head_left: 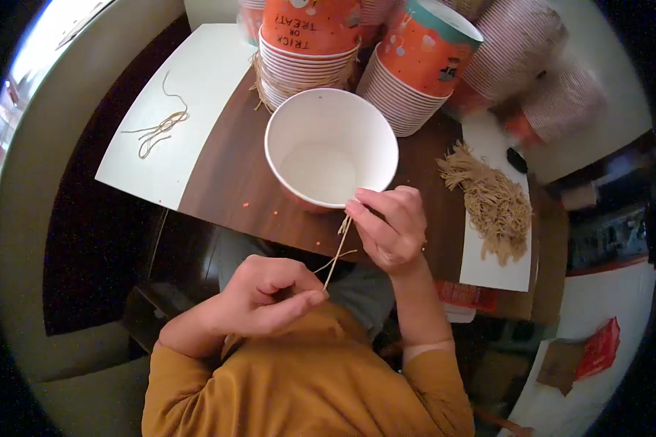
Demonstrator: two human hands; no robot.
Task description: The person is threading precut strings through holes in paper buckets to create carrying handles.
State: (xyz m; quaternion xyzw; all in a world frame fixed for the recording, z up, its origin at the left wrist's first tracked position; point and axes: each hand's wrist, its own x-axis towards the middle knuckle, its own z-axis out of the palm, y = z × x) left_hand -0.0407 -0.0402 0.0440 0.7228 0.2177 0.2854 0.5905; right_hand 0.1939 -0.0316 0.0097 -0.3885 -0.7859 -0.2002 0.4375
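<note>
A white-lined paper bucket stands at the table's near edge, its open mouth tilted up toward me. My right hand pinches a length of tan twine against the near rim, thumb and fingertips together. From there the twine runs down to my left hand, which grips it between thumb and forefinger. A loose strand sticks out sideways between the two hands. Whether the twine passes through a hole in the bucket wall is hidden by my right fingers.
Behind the bucket rise a stack of orange-and-white buckets and a second stack; more lie blurred at the far right. A bundle of cut twine rests on the right white panel. Loose twine strands lie on the left panel.
</note>
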